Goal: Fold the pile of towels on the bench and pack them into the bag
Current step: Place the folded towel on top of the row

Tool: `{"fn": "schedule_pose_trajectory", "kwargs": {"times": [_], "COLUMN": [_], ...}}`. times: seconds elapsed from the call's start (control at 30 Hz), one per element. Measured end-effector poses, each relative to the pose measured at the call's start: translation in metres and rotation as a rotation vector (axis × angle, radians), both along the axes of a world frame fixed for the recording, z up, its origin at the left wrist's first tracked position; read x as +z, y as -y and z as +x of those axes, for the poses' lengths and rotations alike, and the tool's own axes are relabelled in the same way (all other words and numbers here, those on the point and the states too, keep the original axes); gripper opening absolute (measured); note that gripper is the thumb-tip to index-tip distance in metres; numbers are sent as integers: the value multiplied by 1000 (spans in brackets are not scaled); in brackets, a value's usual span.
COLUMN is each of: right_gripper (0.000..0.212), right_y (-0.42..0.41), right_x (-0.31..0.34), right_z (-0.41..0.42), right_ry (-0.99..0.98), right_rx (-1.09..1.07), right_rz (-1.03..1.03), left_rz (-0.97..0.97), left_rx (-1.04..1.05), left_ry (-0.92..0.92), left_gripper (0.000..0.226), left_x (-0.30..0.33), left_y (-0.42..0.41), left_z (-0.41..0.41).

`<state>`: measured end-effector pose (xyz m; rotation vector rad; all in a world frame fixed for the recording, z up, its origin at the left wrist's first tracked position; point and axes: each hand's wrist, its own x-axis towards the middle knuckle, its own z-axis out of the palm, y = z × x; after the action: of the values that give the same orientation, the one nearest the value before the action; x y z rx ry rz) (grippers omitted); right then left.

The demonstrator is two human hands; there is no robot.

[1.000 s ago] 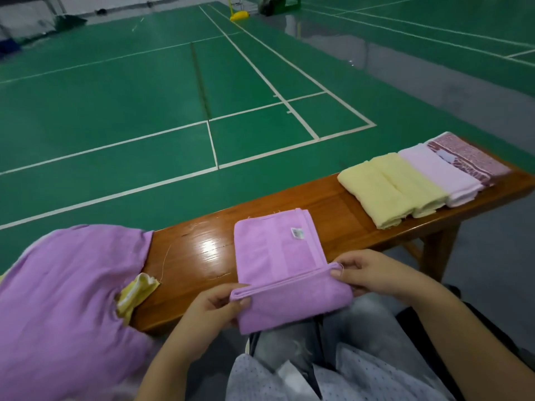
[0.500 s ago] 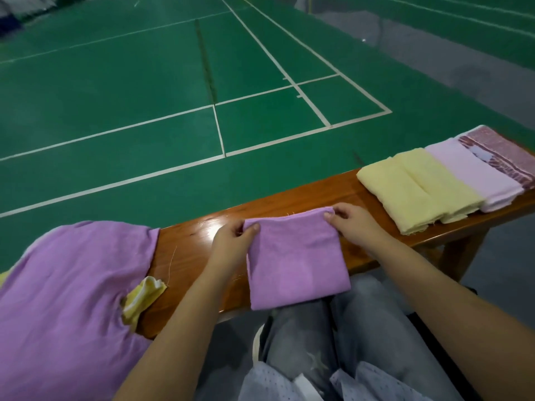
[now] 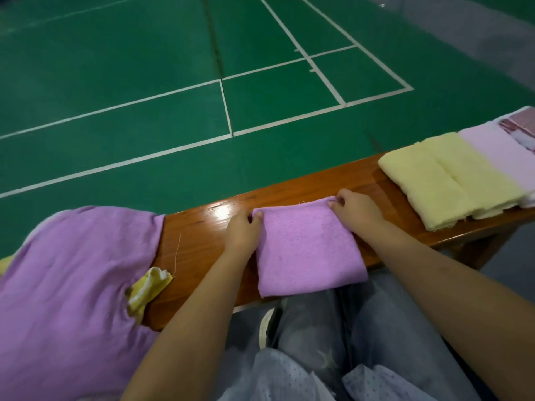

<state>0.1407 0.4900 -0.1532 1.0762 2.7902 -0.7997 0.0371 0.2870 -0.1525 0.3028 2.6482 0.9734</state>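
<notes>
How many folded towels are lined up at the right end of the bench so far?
4: two yellow towels side by side, then a pink towel, then a patterned towel cut off by the frame edge. More may lie beyond it.

Wooden bench (image 3: 301,195) under purple towel (image 3: 307,250), folded towels (image 3: 451,180).
</notes>
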Motion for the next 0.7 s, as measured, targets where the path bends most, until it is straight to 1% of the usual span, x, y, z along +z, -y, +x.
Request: {"fn": "schedule_pose_trajectory", "kwargs": {"times": [0.07, 0.1, 0.13, 0.17, 0.23, 0.3, 0.33, 0.37, 0.4, 0.47, 0.53, 0.63, 0.7], "right_gripper": [36, 38, 41, 43, 40, 32, 32, 37, 45, 59, 62, 70, 63], "right_y": [-1, 0, 1, 3, 10, 21, 26, 31, 35, 36, 32, 31, 33], "right_x": [5, 9, 12, 15, 18, 15, 11, 5, -2, -23, -43, -56, -52], "right_z": [1, 4, 10, 19, 45, 72, 84, 92, 98, 106, 110, 113, 111], "right_ry": [-10, -33, -62, -95, -189, -359, -458, -515, -527, -464, -365, -350, -401], "right_rx": [-23, -34, -34, -16, 55, 149, 219, 298, 377, 532, 644, 646, 599], "right_rz": [-61, -100, -131, -140, -62, 36, 65, 77, 83, 114, 194, 267, 296], "left_rz": [25, 12, -14, -24, 36, 32, -6, -58, -115, -192, -233, -229, -218], "left_rx": [-23, -63, -123, -194, -371, -586, -685, -757, -796, -793, -766, -770, -770], "left_ry": [16, -22, -106, -228, -469, -575, -569, -526, -468, -394, -359, -347, -341], "left_gripper": [20, 28, 39, 46, 57, 68, 73, 77, 80, 82, 80, 79, 76], "left_x": [5, 7, 9, 11, 16, 10, 2, -6, -16, -33, -40, -38, -35], "left_y": [2, 6, 13, 21, 39, 55, 61, 67, 72, 81, 87, 91, 91], "left_z": [2, 5, 12, 21, 46, 69, 77, 83, 85, 83, 78, 73, 73]}}
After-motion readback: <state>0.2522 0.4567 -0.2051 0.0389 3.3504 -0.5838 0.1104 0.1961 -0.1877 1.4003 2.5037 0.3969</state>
